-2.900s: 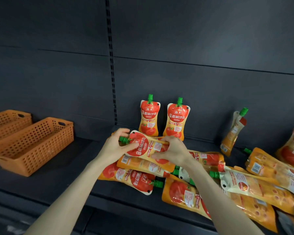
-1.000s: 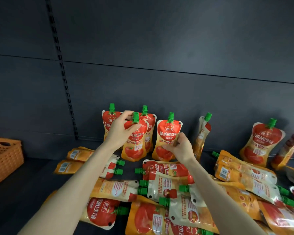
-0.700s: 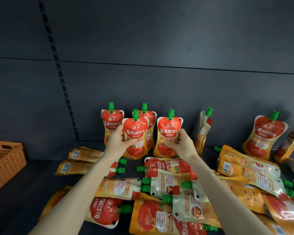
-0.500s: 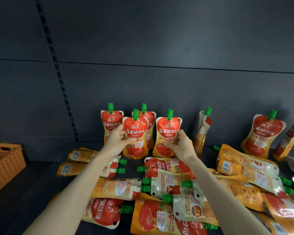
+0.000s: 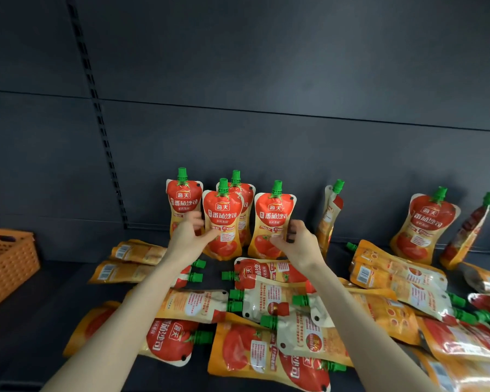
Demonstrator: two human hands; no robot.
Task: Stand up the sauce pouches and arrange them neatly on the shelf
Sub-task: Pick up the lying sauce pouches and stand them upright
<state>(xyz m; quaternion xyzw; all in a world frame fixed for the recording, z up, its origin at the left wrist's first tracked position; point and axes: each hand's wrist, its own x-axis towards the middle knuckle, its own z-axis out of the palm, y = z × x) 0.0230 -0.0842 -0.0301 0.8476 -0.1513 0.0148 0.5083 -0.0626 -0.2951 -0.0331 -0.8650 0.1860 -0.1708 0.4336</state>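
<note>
Red and orange sauce pouches with green caps cover the dark shelf (image 5: 54,292). Two stand upright against the back wall, one at the left (image 5: 183,199) and one behind the front pair (image 5: 245,193). In front of them my left hand (image 5: 188,239) holds an upright pouch (image 5: 224,219) by its lower left side, thumb on the front. My right hand (image 5: 297,244) pinches the lower right edge of a second upright pouch (image 5: 273,219). Several pouches (image 5: 266,321) lie flat in a heap below my arms.
An orange perforated basket (image 5: 6,264) sits at the left edge. To the right a pouch (image 5: 330,213) leans sideways on the wall, another (image 5: 425,222) stands, and one more (image 5: 467,230) leans at the far right. Flat pouches (image 5: 393,275) pile up at the right.
Both hands lifted pouches from the heap and set them upright before the back row. Over the last second my hands slid down to the pouches' lower sides.
</note>
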